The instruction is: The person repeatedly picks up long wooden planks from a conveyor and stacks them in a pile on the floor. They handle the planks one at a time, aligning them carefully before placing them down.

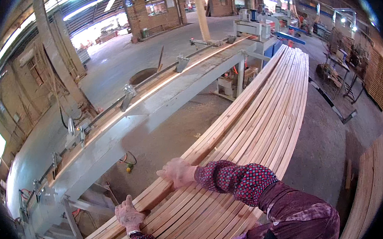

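With both gloved hands, left hand and right hand, curled over the outermost slat at the stack's lower-centre edge (grip seemingly closed), lift evenly toward the long grey bench

The stack of slats runs out of the picture at the lower left, so its near end cannot be seen, and its far end shrinks too small to tell one slat from the next. The left hand is cut off at the wrist by the lower edge, and its glove hides the fingers. The right hand covers the edge of the outer slat beneath it, so the grip cannot be judged. The second pile of boards is cut by the dark rim on the right. Machines in the far corner are blurred beyond telling
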`<state>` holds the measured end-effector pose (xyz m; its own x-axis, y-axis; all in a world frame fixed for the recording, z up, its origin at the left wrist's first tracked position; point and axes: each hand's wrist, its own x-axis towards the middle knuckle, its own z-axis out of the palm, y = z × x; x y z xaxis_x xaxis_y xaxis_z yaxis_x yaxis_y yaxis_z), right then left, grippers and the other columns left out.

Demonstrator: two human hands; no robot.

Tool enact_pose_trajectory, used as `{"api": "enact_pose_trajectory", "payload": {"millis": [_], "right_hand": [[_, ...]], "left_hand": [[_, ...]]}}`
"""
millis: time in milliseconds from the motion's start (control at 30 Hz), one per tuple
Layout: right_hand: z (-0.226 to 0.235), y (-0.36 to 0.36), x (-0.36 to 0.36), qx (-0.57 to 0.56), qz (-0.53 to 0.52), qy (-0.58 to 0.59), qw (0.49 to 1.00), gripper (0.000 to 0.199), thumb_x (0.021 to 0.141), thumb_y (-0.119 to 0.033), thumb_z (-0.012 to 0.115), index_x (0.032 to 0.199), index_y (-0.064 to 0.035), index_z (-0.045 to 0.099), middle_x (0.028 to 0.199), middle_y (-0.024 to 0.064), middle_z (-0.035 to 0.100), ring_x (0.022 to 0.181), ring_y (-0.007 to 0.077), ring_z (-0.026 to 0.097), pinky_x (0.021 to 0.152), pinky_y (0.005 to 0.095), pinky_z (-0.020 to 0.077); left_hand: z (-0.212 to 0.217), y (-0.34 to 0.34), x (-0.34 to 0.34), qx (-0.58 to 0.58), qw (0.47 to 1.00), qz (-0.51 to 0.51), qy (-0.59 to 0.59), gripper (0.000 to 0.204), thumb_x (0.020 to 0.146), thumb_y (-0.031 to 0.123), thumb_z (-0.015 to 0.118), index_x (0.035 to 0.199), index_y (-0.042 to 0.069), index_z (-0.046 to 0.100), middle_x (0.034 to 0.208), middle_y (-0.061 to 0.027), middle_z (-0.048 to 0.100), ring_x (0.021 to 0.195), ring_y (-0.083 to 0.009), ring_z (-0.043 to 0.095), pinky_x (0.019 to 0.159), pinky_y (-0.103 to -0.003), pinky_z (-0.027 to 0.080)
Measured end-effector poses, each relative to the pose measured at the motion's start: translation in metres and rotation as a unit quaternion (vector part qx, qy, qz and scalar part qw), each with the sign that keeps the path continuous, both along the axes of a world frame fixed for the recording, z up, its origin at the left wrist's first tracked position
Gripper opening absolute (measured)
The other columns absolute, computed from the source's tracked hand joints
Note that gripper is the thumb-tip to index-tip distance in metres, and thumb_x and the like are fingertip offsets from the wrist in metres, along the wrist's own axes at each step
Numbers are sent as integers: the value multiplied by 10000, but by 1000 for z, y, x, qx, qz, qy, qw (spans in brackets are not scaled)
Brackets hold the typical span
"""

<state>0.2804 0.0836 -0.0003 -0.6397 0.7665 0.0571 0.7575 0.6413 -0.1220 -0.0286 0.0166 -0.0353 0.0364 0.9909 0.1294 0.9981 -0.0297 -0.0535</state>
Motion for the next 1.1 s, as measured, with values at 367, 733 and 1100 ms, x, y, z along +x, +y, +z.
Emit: {"api": "enact_pose_trajectory", "payload": {"millis": [367, 733, 1100], "right_hand": [[-9, 5, -1, 4, -1, -12, 1000, 540, 748, -346, 775, 1208, -111, 615, 966, 121, 690, 955, 324, 682, 824, 458, 522], [0, -1, 1, 17, -1, 0, 1000, 498, 745, -337, 784, 1159, -125, 606, 968, 105, 691, 952, 308, 681, 804, 444, 524], [-11, 6, 3, 44, 20, -23, 999, 431, 805, -328, 701, 1177, -133, 605, 982, 111, 686, 951, 295, 680, 809, 432, 520]], "left_hand": [[14, -3, 9, -27, 999, 9, -34, 985, 528, 600, 879, 1364, 175, 576, 1172, -82, 675, 1142, -277, 597, 1099, -418, 372], [15, -3, 9, -8, 999, -6, -36, 949, 517, 576, 879, 1319, 150, 601, 1137, -106, 692, 1088, -285, 627, 1053, -416, 399], [15, -4, 10, 14, 999, -10, -38, 930, 512, 562, 887, 1304, 151, 622, 1116, -97, 705, 1062, -274, 643, 1026, -414, 421]]}}
